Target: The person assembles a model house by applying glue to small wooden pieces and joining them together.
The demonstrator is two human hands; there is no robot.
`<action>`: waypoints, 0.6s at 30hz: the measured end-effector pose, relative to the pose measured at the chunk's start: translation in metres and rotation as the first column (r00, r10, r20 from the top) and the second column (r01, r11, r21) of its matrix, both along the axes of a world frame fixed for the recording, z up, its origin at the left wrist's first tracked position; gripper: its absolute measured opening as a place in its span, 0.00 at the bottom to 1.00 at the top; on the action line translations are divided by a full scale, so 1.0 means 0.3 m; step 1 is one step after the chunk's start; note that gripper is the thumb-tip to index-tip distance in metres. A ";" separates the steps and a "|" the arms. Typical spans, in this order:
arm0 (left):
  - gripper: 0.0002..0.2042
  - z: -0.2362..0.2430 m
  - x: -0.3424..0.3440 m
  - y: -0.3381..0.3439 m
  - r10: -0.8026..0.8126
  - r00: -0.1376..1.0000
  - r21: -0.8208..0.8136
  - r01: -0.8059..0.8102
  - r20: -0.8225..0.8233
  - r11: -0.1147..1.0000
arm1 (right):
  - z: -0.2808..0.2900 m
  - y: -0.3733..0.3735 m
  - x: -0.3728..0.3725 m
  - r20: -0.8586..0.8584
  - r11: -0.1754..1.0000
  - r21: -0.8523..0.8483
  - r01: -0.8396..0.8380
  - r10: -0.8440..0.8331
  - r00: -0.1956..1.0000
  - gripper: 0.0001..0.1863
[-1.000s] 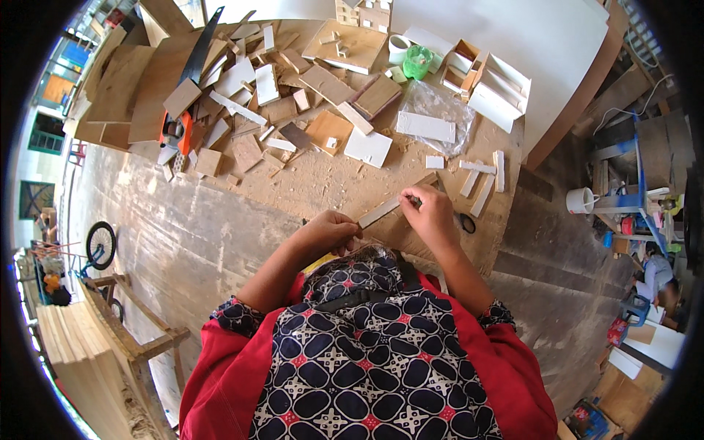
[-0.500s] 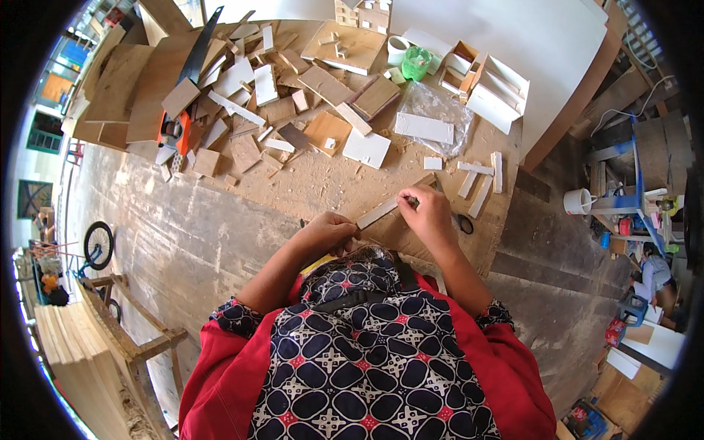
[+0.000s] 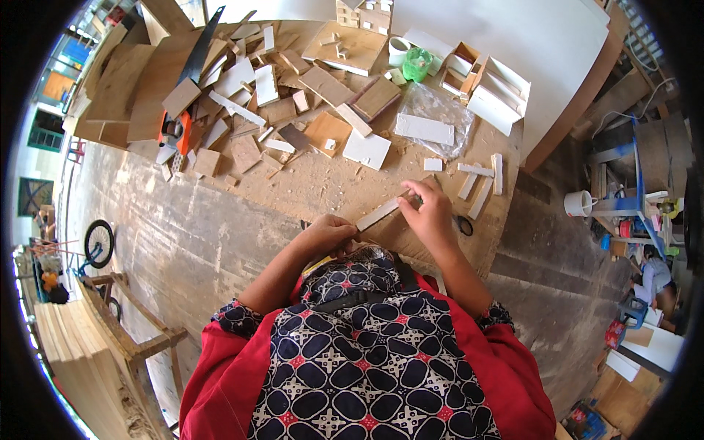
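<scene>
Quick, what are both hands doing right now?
Left hand: closed, holding the near end of the pale strip.
Right hand: fingers bent over the strip's farther part; whether it grips anything cannot be told.

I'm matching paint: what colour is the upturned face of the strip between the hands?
The wooden strip is off-white there, best seen in the head view.

The strip (image 3: pixel 378 213) is whitish, the shirt (image 3: pixel 367 359) red with dark, white-outlined ovals.
</scene>
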State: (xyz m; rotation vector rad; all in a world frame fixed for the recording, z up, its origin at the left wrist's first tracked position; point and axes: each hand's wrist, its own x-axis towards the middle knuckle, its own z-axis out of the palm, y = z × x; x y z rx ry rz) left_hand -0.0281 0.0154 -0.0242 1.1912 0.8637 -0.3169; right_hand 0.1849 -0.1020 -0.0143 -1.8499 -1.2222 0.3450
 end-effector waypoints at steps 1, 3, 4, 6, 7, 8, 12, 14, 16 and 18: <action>0.15 0.003 0.000 0.000 0.001 1.000 0.000 -0.001 -0.001 1.000 | 0.013 0.002 -0.001 -0.033 1.000 0.015 0.011 -0.010 0.999 0.08; 0.15 -0.011 -0.005 -0.001 0.000 1.000 -0.003 0.000 0.021 1.000 | 0.039 0.004 -0.010 -0.258 0.999 0.037 0.011 -0.001 0.966 0.12; 0.15 -0.016 -0.008 -0.002 0.000 0.999 -0.004 0.000 0.032 1.000 | 0.052 0.005 -0.020 -0.441 0.999 0.046 0.002 0.019 0.897 0.15; 0.15 -0.016 -0.005 -0.001 -0.009 0.999 -0.009 0.009 0.039 1.000 | 0.052 0.003 -0.035 -0.615 0.994 0.100 -0.048 0.100 0.782 0.21; 0.15 -0.015 -0.004 -0.001 -0.013 0.999 -0.011 0.014 0.043 1.000 | 0.035 0.001 -0.045 -0.622 0.985 0.141 -0.096 0.164 0.766 0.23; 0.15 -0.010 -0.004 -0.004 -0.011 0.999 0.001 0.011 0.031 1.000 | 0.029 -0.002 -0.054 -0.626 0.972 0.183 -0.146 0.230 0.745 0.26; 0.15 0.018 0.004 -0.015 -0.013 1.000 0.035 0.012 0.022 0.999 | 0.030 -0.004 -0.118 -0.574 0.971 0.043 -0.234 0.216 0.790 0.25; 0.15 0.021 0.002 -0.019 -0.011 0.999 0.043 0.010 0.031 0.999 | 0.030 0.007 -0.133 -0.461 0.954 0.099 -0.282 0.295 0.837 0.20; 0.15 0.017 -0.002 -0.023 -0.002 0.999 0.048 0.000 0.035 0.999 | 0.034 0.020 -0.137 -0.278 0.939 0.084 -0.334 0.344 0.897 0.17; 0.15 0.013 -0.003 -0.022 -0.004 0.999 0.050 0.002 0.050 0.999 | 0.032 0.034 -0.147 -0.248 0.934 0.121 -0.336 0.357 0.901 0.15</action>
